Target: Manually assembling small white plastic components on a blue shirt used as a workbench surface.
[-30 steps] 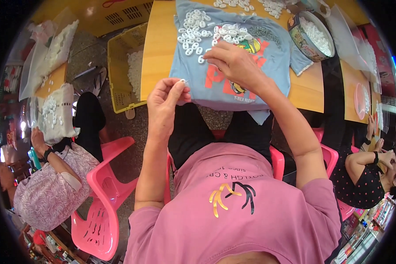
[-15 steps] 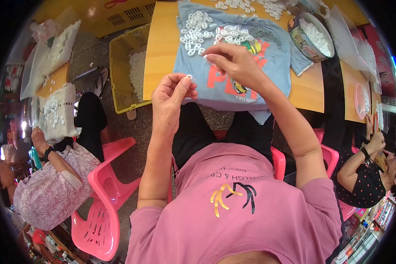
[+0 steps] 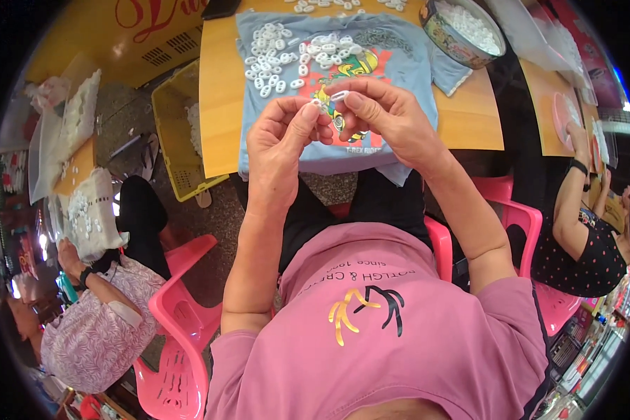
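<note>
Above the near edge of a blue-grey T-shirt (image 3: pixel 259 140) spread over the table, my two hands are close together. My left hand (image 3: pixel 284 136) pinches a small white plastic piece (image 3: pixel 316 104) between thumb and forefinger. In my right hand (image 3: pixel 388 117), thumb and forefinger grip a white oval plastic piece (image 3: pixel 339 96), held just beside the other one. Beyond my hands lie a loose heap of white oval pieces (image 3: pixel 264 61), a second cluster of white pieces (image 3: pixel 329 49) and a pile of small dark grey bits (image 3: pixel 385 40), too small to name.
A round tin (image 3: pixel 449 43) full of white pieces stands at the table's far right. A dark phone (image 3: pixel 220 8) lies at the far left edge. Left of the table, a yellow crate (image 3: pixel 169 140) sits on the floor. Pink chairs (image 3: pixel 178 329) and other seated people flank me.
My right hand has come down from the heap with a white piece, next to my left hand. My left hand has moved slightly right and up. The view has shifted a little.
</note>
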A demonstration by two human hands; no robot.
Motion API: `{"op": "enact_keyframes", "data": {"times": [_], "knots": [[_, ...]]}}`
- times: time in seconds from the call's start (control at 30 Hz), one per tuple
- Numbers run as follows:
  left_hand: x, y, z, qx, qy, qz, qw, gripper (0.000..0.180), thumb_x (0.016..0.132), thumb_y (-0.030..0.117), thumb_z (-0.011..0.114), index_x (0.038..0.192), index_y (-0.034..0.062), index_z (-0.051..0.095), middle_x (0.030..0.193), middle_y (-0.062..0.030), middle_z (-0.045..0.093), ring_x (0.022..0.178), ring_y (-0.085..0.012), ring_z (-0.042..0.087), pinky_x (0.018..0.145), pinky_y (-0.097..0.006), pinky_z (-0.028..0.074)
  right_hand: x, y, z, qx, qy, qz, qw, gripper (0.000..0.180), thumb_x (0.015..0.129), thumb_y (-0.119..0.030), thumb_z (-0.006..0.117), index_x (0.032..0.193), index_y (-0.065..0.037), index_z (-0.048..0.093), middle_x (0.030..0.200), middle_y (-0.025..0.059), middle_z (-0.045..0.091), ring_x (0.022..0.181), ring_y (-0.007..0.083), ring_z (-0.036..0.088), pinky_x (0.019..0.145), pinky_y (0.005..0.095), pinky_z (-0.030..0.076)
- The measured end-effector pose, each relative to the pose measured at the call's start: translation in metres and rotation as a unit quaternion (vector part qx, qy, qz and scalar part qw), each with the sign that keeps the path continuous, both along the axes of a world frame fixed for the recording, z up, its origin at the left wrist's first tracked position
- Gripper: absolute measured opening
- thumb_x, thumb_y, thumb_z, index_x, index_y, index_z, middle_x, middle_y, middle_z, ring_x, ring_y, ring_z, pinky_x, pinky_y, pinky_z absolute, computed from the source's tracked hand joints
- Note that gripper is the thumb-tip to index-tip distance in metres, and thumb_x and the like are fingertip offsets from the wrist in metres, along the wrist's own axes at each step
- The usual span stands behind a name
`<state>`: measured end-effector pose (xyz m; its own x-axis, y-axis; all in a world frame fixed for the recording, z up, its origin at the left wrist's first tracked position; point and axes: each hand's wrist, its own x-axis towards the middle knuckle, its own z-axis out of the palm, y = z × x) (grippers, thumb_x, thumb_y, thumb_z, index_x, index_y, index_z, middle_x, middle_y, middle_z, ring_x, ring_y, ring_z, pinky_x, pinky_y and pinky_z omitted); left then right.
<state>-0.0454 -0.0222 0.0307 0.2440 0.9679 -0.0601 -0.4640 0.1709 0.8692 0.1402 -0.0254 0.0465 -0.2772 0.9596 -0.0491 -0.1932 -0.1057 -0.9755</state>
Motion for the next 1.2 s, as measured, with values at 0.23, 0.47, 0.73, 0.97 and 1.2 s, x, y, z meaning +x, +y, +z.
{"op": "enact_keyframes", "data": {"times": [0.23,0.47,0.73,0.97,1.2], "knots": [[0.010,-0.001,0.004,0.008,0.021,-0.022,1.000,0.015,0.095,0.012,0.062,0.103,-0.0008,0.060,0.088,-0.0097,0.067,0.077,-0.0152,0.064,0.071,-0.031,0.053,0.008,-0.003,0.001,-0.027,0.048,-0.052,0.997,0.028,0.098,-0.018,0.059,0.121,-0.001,0.061,0.086,0.0018,0.063,0.075,0.0073,0.061,0.072,0.0235,0.053],[0.021,-0.001,0.012,-0.006,-0.009,-0.028,1.000,0.017,0.094,0.013,0.064,0.100,-0.0019,0.059,0.084,-0.0086,0.066,0.072,-0.0139,0.063,0.067,-0.028,0.053,0.012,-0.005,0.002,0.002,0.047,-0.091,0.995,0.024,0.097,-0.016,0.061,0.116,-0.001,0.062,0.087,0.0019,0.063,0.073,0.0076,0.060,0.070,0.0231,0.053],[0.024,0.000,0.012,-0.008,-0.009,-0.025,1.000,0.015,0.093,0.012,0.064,0.099,-0.0017,0.060,0.082,-0.0078,0.065,0.069,-0.0124,0.061,0.066,-0.027,0.052,0.012,-0.009,0.005,0.054,0.034,-0.098,0.993,0.025,0.097,-0.014,0.061,0.117,0.000,0.061,0.095,0.0039,0.065,0.076,0.0090,0.063,0.071,0.0257,0.056],[0.025,0.000,0.011,-0.012,0.005,-0.023,1.000,0.016,0.093,0.012,0.064,0.099,-0.0022,0.060,0.083,-0.0073,0.066,0.070,-0.0118,0.061,0.066,-0.026,0.052,0.011,-0.009,0.009,0.102,-0.017,-0.111,0.988,0.022,0.097,-0.011,0.060,0.115,0.001,0.062,0.101,0.0053,0.066,0.076,0.0089,0.062,0.072,0.0246,0.054],[0.027,-0.001,0.011,0.008,0.045,-0.013,0.999,0.017,0.094,0.013,0.064,0.099,-0.0025,0.060,0.082,-0.0069,0.065,0.070,-0.0109,0.062,0.067,-0.025,0.052,0.010,-0.012,0.008,0.137,-0.072,-0.115,0.981,0.020,0.097,-0.007,0.058,0.115,0.001,0.062,0.105,0.0051,0.066,0.080,0.0081,0.062,0.073,0.0240,0.054]]}}
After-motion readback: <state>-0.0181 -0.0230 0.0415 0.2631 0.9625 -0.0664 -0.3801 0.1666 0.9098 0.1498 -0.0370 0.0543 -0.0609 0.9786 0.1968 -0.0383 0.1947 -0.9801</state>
